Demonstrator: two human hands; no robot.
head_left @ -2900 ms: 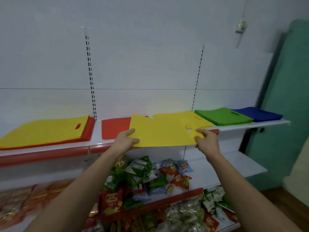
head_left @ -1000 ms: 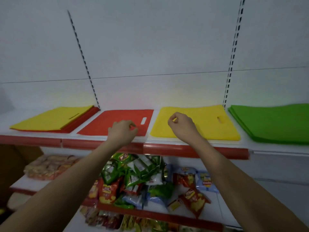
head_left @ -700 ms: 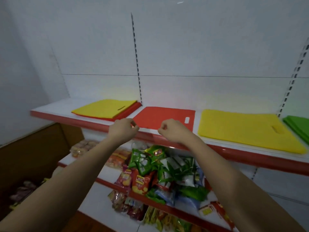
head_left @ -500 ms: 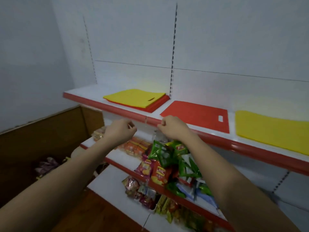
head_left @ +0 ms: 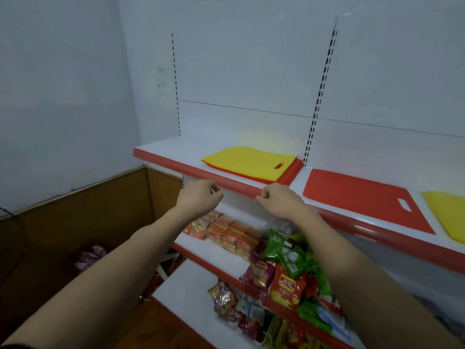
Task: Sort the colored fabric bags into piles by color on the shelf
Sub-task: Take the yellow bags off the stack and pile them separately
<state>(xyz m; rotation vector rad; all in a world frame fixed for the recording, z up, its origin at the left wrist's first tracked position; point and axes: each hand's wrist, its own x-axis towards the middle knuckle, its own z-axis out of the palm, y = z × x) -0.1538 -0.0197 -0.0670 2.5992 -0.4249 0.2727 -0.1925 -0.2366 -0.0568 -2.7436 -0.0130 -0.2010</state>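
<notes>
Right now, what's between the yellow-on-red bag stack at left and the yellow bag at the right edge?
In the head view, one flat red fabric bag lies alone on the white shelf between the mixed stack and the yellow bag.

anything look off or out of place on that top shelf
Yes: the yellow bag at the left end lies on top of red bags, whose edges show beneath it, so that pile mixes colors. The lone red bag and another yellow bag lie flat to its right. Nothing looks spilled or damaged.
</notes>
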